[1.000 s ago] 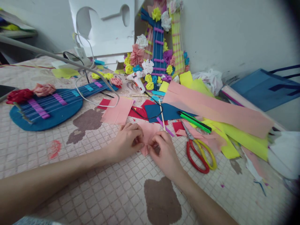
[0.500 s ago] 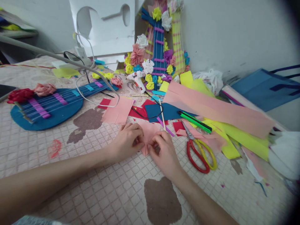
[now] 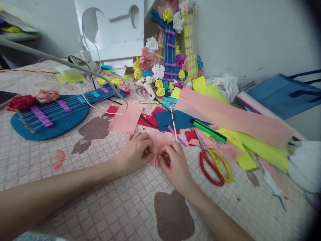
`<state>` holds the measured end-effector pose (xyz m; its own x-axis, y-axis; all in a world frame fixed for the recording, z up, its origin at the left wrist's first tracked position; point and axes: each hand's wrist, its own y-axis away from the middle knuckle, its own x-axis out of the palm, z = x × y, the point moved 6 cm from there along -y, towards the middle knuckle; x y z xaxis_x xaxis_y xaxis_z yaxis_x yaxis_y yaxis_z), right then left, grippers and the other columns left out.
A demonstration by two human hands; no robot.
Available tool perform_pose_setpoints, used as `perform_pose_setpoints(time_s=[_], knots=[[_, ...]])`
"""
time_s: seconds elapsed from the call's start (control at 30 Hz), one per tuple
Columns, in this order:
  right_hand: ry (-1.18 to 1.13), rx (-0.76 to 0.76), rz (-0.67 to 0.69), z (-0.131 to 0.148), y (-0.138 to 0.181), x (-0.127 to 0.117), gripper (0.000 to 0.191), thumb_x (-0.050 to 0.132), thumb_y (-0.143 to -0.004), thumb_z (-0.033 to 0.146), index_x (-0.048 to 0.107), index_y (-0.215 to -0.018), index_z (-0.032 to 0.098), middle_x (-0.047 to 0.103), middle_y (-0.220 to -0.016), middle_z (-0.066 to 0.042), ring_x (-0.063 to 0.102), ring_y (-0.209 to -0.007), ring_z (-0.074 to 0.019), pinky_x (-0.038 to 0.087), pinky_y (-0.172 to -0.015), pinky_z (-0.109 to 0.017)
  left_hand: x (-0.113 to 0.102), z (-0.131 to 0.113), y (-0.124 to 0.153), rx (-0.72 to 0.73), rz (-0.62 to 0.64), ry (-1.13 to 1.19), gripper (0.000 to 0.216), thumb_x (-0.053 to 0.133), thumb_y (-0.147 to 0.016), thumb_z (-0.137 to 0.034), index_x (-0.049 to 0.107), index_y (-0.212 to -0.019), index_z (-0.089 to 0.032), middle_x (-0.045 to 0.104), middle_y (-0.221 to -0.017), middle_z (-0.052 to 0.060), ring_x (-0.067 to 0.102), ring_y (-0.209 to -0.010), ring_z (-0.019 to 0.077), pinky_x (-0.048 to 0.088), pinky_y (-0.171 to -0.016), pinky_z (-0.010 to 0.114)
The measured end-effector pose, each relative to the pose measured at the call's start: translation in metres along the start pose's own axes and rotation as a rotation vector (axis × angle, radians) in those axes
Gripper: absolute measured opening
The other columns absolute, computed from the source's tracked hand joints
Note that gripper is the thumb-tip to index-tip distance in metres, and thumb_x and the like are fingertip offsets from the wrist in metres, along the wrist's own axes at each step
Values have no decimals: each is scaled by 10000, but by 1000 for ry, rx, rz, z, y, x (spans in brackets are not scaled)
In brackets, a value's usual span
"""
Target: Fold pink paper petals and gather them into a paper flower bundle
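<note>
A small piece of pink paper (image 3: 159,140) lies on the quilted mat in front of me, gathered at its near end. My left hand (image 3: 136,150) pinches that gathered end from the left, fingers curled. From the right, my right hand (image 3: 175,164) pinches the same spot, thumb and fingertips closed on the paper. The two hands touch each other at the fold.
Red-and-yellow scissors (image 3: 213,164) lie just right of my right hand. Green markers (image 3: 208,130), long pink (image 3: 233,120) and yellow paper sheets, a glue gun (image 3: 147,85), a blue paper guitar (image 3: 50,113) at left and flower-decorated guitars (image 3: 170,50) against the wall surround the spot.
Almost nothing has moved; my fingers have shifted slightly on the pink paper's gathered end.
</note>
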<state>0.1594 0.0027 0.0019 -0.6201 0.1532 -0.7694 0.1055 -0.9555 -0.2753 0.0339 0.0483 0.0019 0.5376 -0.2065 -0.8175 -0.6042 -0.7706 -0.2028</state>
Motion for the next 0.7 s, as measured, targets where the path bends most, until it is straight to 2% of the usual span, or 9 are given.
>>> perform_pose_setpoints(time_s=[0.7], knots=[[31,-5,-10,2,0,0,124,527,-779,83,507,-759,203,509,-903,-59,491,-877,-220,433,-760,-376,1,1,1,7,-25,-6,54,563,-717,-137,548,-742,-182,586,-865,12,502,-863,199,348,-784,352]])
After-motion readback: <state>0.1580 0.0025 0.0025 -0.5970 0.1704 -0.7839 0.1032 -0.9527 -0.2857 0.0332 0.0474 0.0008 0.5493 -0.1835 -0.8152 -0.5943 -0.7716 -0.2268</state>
